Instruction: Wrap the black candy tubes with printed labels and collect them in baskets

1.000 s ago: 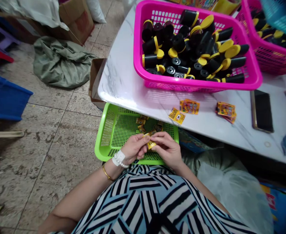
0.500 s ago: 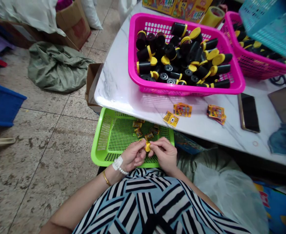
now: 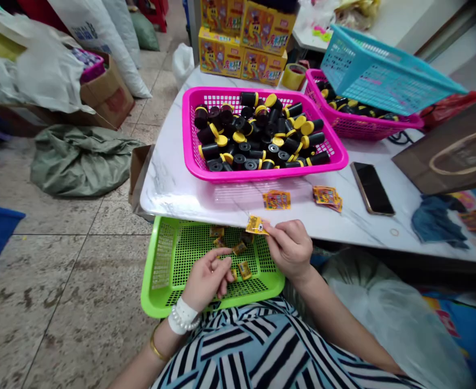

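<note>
Here's the desk, the pink basket on top, the green basket just below its edge! Over the green one hangs the left hand, fingers loosely parted; the right hand pinches, by the desk's edge, one yellow card.

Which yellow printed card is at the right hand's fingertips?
The single card at the near edge of the table, against the right hand; the left pile and right pile lie farther back, untouched.

A flat yellow printed card is pinched by right-hand fingers at the table edge.
</note>
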{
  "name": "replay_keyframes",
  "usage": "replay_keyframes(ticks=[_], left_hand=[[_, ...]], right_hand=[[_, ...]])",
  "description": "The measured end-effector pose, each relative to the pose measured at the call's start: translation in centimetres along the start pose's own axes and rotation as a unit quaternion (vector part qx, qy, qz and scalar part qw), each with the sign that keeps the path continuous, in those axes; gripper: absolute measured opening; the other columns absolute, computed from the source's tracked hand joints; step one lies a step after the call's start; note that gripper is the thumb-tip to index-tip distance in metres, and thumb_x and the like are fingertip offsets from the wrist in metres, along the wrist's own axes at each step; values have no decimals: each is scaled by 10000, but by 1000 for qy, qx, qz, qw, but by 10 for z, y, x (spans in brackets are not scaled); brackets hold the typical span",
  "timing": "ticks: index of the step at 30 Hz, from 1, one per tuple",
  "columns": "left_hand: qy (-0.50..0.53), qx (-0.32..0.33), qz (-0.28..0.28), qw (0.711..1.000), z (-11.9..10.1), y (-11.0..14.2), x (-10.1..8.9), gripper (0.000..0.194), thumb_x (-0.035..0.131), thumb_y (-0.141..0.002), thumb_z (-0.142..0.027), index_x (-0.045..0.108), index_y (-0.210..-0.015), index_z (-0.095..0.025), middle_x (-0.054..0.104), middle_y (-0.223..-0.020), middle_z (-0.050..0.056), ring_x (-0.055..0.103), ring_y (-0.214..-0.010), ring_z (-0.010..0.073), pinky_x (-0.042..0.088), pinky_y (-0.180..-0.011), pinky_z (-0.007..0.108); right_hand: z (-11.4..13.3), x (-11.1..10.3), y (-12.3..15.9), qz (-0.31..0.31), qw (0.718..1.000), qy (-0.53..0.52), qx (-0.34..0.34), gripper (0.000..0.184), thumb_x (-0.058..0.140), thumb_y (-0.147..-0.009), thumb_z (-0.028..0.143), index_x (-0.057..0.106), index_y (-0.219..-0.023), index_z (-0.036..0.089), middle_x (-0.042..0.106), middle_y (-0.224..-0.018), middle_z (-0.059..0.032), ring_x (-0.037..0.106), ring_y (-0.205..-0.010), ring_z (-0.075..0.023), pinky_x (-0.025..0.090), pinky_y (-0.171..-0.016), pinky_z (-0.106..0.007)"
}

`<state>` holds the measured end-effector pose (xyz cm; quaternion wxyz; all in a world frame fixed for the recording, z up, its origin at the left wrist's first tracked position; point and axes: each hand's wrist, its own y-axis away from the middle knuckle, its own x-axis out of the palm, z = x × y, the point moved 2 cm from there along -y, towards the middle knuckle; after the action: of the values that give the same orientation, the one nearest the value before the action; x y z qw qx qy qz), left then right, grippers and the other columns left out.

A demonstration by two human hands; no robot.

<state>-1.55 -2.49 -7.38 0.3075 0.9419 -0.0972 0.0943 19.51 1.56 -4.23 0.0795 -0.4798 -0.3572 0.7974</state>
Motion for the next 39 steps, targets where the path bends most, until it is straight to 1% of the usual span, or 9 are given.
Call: replay_keyframes(ticks=[8, 11, 14, 18, 21, 24, 28, 33, 39], left_hand=[[54, 84, -13, 995, -27, -11, 17, 365, 730, -769, -442, 643, -954, -140, 567, -599, -30, 437, -418, 60, 354, -374, 181], [56, 121, -60, 989, -30, -10, 9, 350, 724, -777, -434, 651, -971, -152, 647, -749, 26, 518, -535, 89, 411, -452, 198], [-26, 184, -100, 977, -37, 1, 1, 369, 720, -788, -380, 664, -1095, -184, 674, -1050, 93, 618, -811, 155, 506, -676, 252], [-193, 208, -38, 958, -38, 9, 0, 184, 750, -739, -278, 759, -906, -201, 702, -889, 72, 619, -859, 202, 485, -799, 291], [-149, 142, -63, 977, -25, 1, -5, 100, 741, -736, -279, 726, -720, -182, 669, -687, 28, 579, -658, 151, 463, -650, 252], [20, 92, -155, 983, -11, -9, -12, 184, 769, -704, -319, 684, -749, -161, 644, -640, -7, 534, -571, 106, 418, -554, 211], [107, 82, -173, 976, -1, -14, -8, 239, 809, -644, -324, 664, -707, -145, 635, -633, -17, 516, -558, 86, 413, -545, 199], [97, 91, -171, 976, 1, -13, -5, 218, 794, -666, -326, 665, -685, -152, 631, -626, -21, 514, -553, 88, 412, -533, 202], [4, 93, -31, 995, -3, -13, -11, 243, 806, -672, -309, 674, -785, -139, 592, -587, -33, 501, -534, 82, 405, -540, 199]], right_hand=[[35, 6, 16, 16, 992, -123, -14, 207, 668, -822, 134, 736, -956, 275, 619, -688, -29, 539, -658, -175, 445, -628, -324], [46, 6, 16, 60, 977, -194, 66, 103, 648, -845, 167, 715, -870, 241, 606, -704, -32, 546, -693, -177, 450, -654, -324], [48, 6, 13, 180, 921, -295, 181, 148, 595, -893, 222, 656, -761, 195, 563, -709, -19, 538, -680, -151, 442, -630, -287], [44, 13, 10, 342, 843, -372, 181, 236, 608, -889, 275, 611, -674, 178, 523, -676, 13, 502, -642, -117, 407, -599, -243], [40, 24, 14, 305, 791, -439, 296, 213, 649, -856, 353, 638, -738, 176, 570, -705, 7, 534, -668, -121, 433, -618, -240], [42, 35, 27, 232, 703, -502, 447, 282, 650, -846, 442, 667, -917, 169, 636, -764, -18, 569, -661, -123, 461, -611, -243], [59, 46, 43, 257, 623, -571, 470, 345, 677, -822, 484, 673, -959, 167, 673, -797, -26, 577, -628, -107, 480, -614, -237], [66, 51, 46, 257, 613, -574, 479, 338, 730, -774, 463, 684, -938, 171, 664, -776, -8, 576, -615, -100, 504, -603, -229], [49, 46, 33, 270, 652, -541, 458, 299, 820, -669, 336, 718, -908, 188, 704, -798, -11, 627, -688, -126, 528, -629, -244]])
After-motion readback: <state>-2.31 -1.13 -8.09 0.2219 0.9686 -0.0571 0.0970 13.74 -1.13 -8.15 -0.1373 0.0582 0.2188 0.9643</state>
